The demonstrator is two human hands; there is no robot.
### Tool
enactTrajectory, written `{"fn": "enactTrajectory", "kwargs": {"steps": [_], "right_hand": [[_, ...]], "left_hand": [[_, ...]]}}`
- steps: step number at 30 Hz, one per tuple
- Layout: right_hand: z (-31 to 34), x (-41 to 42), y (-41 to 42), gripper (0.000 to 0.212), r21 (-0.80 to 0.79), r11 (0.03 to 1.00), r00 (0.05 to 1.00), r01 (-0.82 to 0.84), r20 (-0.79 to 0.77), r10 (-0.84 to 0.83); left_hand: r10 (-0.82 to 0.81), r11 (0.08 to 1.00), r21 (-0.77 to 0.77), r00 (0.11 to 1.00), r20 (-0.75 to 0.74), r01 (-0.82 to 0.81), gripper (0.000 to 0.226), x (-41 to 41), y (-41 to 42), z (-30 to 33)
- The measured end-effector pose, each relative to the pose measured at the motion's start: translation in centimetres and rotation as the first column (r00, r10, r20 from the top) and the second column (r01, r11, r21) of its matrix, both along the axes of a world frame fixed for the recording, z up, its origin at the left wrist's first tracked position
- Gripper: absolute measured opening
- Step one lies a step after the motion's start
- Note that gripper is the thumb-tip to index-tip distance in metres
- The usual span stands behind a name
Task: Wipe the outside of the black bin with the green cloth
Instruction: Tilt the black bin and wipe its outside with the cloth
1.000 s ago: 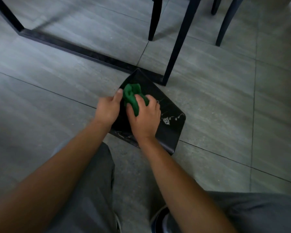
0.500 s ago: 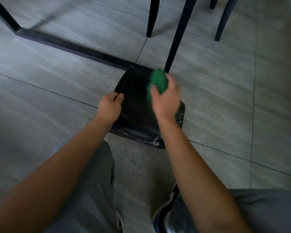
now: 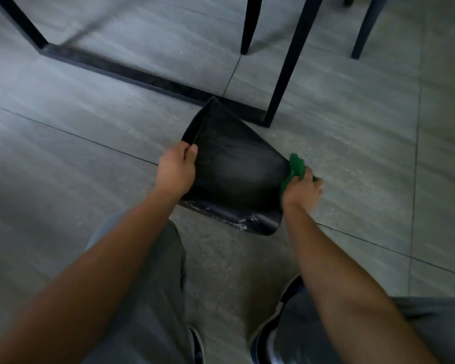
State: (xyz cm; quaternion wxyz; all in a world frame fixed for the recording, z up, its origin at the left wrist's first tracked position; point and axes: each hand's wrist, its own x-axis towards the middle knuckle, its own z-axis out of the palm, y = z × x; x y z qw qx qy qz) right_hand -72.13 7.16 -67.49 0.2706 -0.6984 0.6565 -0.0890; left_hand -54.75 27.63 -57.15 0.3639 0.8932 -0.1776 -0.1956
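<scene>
The black bin stands on the grey tiled floor just ahead of my knees, seen from above, with a dark liner inside and white marks along its near rim. My left hand grips the left rim. My right hand holds the bunched green cloth against the bin's right outer side, low by the floor. Most of that outer wall is hidden from this angle.
A black table frame bar lies on the floor behind the bin, with an upright leg just beyond its far right corner. Dark chair legs stand further back. My knees and shoes are close below.
My right hand carried the green cloth from the bin's near face, up over its far right rim, then down to the right outer side. The left hand shifted to grip the left rim.
</scene>
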Motion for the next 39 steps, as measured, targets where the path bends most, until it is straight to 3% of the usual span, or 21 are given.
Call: {"fn": "enactTrajectory", "kwargs": {"steps": [3, 7, 9, 11, 13, 16, 19, 21, 25, 27, 30, 32, 34, 36, 39], "right_hand": [[0.5, -1.1, -0.9, 0.041, 0.059, 0.998, 0.999, 0.021, 0.023, -0.022], [4.0, 2.5, -0.2, 0.04, -0.111, 0.991, 0.973, -0.076, 0.208, 0.098], [6.2, 4.6, 0.8, 0.043, -0.143, 0.952, 0.941, -0.269, 0.171, 0.292], [7.6, 6.3, 2.1, 0.052, -0.146, 0.843, 0.842, -0.517, 0.09, 0.532], [8.2, 7.1, 3.2, 0.057, -0.203, 0.779, 0.774, -0.593, 0.122, 0.621], [7.1, 7.0, 3.3, 0.067, -0.297, 0.867, 0.831, -0.4, 0.283, 0.48], [4.1, 5.8, 2.7, 0.078, -0.043, 0.955, 0.903, -0.292, 0.316, 0.29], [3.2, 5.5, 3.6, 0.077, 0.0, 0.939, 0.89, -0.345, 0.317, 0.327], [4.9, 7.6, 6.7, 0.056, -0.26, 0.805, 0.759, -0.533, 0.274, 0.591], [5.0, 8.1, 6.7, 0.044, -0.315, 0.789, 0.735, -0.528, 0.296, 0.61], [2.6, 6.0, 3.3, 0.038, -0.297, 0.893, 0.893, -0.338, 0.199, 0.404], [0.7, 3.3, 0.5, 0.039, -0.139, 0.982, 0.975, -0.129, 0.161, 0.151], [-0.2, 1.5, -0.5, 0.041, 0.01, 1.0, 0.988, -0.007, 0.157, 0.006], [0.5, 2.2, 0.7, 0.039, 0.01, 0.999, 0.984, -0.032, 0.173, 0.03], [3.6, 5.6, 4.0, 0.036, -0.156, 0.97, 0.928, -0.185, 0.296, 0.224]], "left_hand": [[0.016, 1.0, -0.003, 0.994, -0.112, -0.016, 0.032, 0.9, 0.2, -0.1], [0.059, 0.998, -0.022, 0.967, -0.247, -0.067, 0.034, 1.0, -0.1, -0.6], [0.072, 0.995, -0.051, 0.964, -0.255, -0.088, 0.035, 0.9, -0.5, -0.8], [0.095, 0.991, -0.071, 0.966, -0.24, -0.115, 0.036, 1.0, -0.5, -0.9], [0.116, 0.988, -0.072, 0.969, -0.218, -0.135, 0.037, 1.4, -0.4, -1.0], [0.088, 0.991, -0.082, 0.976, -0.199, -0.106, 0.037, 1.2, -0.8, -0.7], [0.011, 0.996, -0.085, 0.982, -0.189, -0.027, 0.04, 0.8, -1.0, -0.4], [-0.024, 0.992, -0.124, 0.965, -0.261, -0.008, 0.039, 0.6, -0.8, -0.5], [0.018, 0.969, -0.223, 0.936, -0.35, -0.102, 0.024, 0.4, -1.0, -0.5], [0.02, 0.958, -0.257, 0.924, -0.383, -0.128, 0.02, 0.3, -1.5, -0.2], [-0.032, 0.963, -0.259, 0.925, -0.379, -0.073, 0.026, -0.2, -2.1, 0.4], [-0.061, 0.963, -0.267, 0.93, -0.362, -0.041, 0.032, -0.5, -2.0, 0.8], [-0.089, 0.963, -0.27, 0.927, -0.363, -0.013, 0.035, -0.4, -1.8, 0.9], [-0.107, 0.959, -0.284, 0.918, -0.383, -0.007, 0.034, -0.1, -1.6, 0.8], [-0.101, 0.953, -0.302, 0.936, -0.336, -0.006, 0.03, -0.3, -2.1, 0.4]]}}
